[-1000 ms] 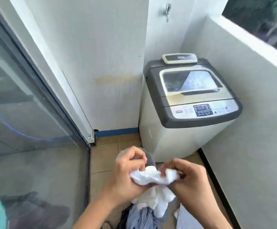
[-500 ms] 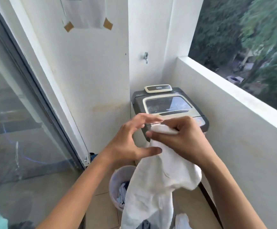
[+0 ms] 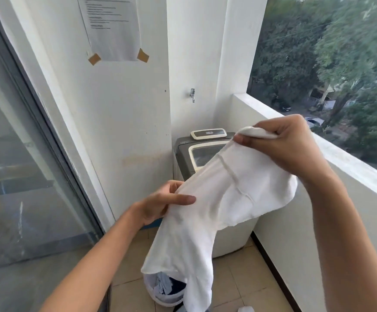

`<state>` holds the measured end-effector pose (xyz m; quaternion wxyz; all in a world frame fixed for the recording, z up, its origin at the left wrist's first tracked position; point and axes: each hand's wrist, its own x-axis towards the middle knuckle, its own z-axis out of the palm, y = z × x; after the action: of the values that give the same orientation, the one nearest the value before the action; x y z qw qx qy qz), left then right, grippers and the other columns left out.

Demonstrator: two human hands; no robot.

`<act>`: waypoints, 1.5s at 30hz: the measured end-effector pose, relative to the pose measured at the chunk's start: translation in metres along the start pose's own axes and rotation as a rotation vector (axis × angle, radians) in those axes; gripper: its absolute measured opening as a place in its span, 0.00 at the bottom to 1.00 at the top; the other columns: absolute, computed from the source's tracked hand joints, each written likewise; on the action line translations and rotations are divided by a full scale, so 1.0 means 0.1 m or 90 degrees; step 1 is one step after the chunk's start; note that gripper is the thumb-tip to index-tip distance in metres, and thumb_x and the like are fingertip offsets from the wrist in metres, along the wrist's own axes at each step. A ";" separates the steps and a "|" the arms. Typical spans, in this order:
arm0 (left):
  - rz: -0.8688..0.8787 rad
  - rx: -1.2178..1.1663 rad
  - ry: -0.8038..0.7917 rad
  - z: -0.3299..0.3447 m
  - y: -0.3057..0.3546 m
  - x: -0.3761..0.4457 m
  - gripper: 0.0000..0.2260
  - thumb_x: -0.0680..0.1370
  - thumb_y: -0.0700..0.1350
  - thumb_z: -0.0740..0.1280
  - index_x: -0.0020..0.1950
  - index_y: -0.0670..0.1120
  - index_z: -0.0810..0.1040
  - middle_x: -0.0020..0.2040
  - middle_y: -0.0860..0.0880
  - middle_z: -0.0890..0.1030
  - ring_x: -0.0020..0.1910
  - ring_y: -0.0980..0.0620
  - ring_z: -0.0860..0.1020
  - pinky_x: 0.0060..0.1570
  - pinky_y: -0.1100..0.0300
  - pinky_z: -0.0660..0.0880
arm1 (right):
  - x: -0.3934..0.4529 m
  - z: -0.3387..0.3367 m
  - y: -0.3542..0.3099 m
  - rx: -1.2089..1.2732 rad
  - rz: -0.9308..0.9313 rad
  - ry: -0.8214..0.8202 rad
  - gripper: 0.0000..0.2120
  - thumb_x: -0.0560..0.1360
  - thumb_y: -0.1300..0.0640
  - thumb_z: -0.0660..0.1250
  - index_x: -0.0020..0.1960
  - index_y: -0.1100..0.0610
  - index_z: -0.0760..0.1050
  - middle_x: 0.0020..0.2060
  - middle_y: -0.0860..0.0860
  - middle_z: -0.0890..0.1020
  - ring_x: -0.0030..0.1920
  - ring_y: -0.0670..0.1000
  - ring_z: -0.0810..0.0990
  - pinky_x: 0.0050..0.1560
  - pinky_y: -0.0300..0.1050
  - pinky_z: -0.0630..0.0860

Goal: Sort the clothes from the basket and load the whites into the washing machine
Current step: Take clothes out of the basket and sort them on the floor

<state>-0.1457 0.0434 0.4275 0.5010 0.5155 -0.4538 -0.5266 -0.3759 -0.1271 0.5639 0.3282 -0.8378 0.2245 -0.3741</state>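
Observation:
A white garment (image 3: 207,221) hangs in front of me, held up between both hands. My right hand (image 3: 282,145) pinches its top edge high at the right. My left hand (image 3: 160,201) grips the cloth lower at the left, thumb lying over the fabric. Below, a white basket (image 3: 160,298) on the tiled floor holds blue and dark clothes, partly hidden by the garment. The top-loading washing machine (image 3: 183,154) stands in the corner behind the cloth with its lid shut.
A small white piece of cloth (image 3: 246,309) lies on the floor at the right. A glass sliding door (image 3: 25,176) runs along the left. The low balcony wall (image 3: 340,167) bounds the right. A tap (image 3: 192,94) and a taped paper (image 3: 113,28) are on the wall.
Both hands lifted the white garment out of the basket and raised it. The right hand went up and right, the left slid down the cloth, spreading it out. My view tilted upward.

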 end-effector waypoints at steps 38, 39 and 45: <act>0.067 0.354 0.507 -0.63 0.57 0.03 0.15 0.80 0.49 0.63 0.48 0.36 0.78 0.40 0.43 0.77 0.42 0.48 0.74 0.45 0.53 0.67 | -0.10 -0.19 0.50 0.288 0.205 0.239 0.18 0.74 0.50 0.79 0.44 0.66 0.81 0.36 0.57 0.75 0.35 0.52 0.72 0.37 0.46 0.71; 0.072 0.267 0.486 -0.55 0.60 0.05 0.16 0.80 0.49 0.63 0.51 0.35 0.78 0.43 0.45 0.77 0.45 0.49 0.75 0.48 0.53 0.68 | -0.10 -0.13 0.48 0.299 0.214 0.212 0.13 0.75 0.52 0.78 0.45 0.63 0.84 0.35 0.56 0.79 0.34 0.52 0.76 0.36 0.45 0.74; 0.065 0.103 0.288 -0.04 0.78 0.16 0.08 0.81 0.43 0.69 0.43 0.49 0.82 0.41 0.48 0.81 0.40 0.52 0.79 0.38 0.62 0.74 | -0.04 0.25 0.27 0.371 0.242 0.078 0.04 0.77 0.62 0.75 0.51 0.58 0.86 0.40 0.55 0.86 0.36 0.52 0.84 0.36 0.44 0.82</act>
<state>-0.1361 0.0213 0.5032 0.5729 0.6352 -0.3959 -0.3340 -0.3622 -0.1338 0.5298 0.6034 -0.6282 0.2797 -0.4038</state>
